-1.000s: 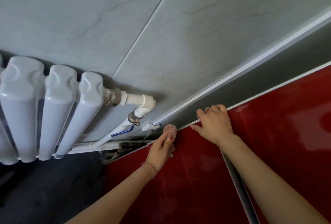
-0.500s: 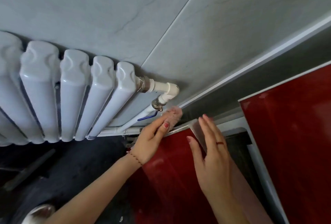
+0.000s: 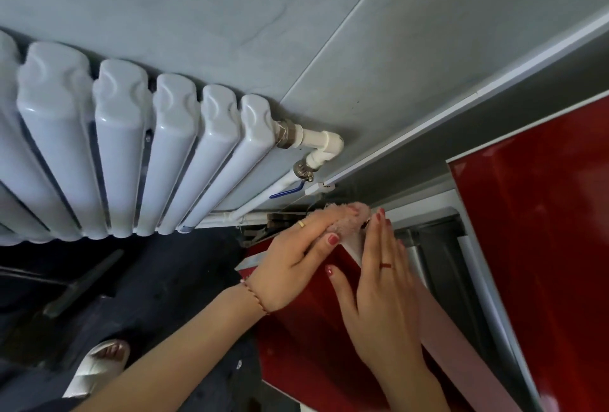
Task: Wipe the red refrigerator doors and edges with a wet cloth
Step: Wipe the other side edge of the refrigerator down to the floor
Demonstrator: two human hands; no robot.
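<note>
Your left hand (image 3: 290, 266) is pinching the pink cloth (image 3: 346, 219) against the open red door's (image 3: 316, 339) top corner while your right hand (image 3: 382, 286), fingers straight, is lying flat on its edge.

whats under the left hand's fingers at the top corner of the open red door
A pink cloth lies under the left hand, pressed onto the red door top corner. The edge beneath the cloth is covered.

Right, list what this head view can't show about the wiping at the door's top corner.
- Cloth: partly covered by the left hand; wetness unreadable.
- Open red door: top corner hidden behind cloth and right hand; bottom cut off by the frame.
- Refrigerator interior: dark, contents indistinct.
- Second red door: cut off at the right edge.
</note>
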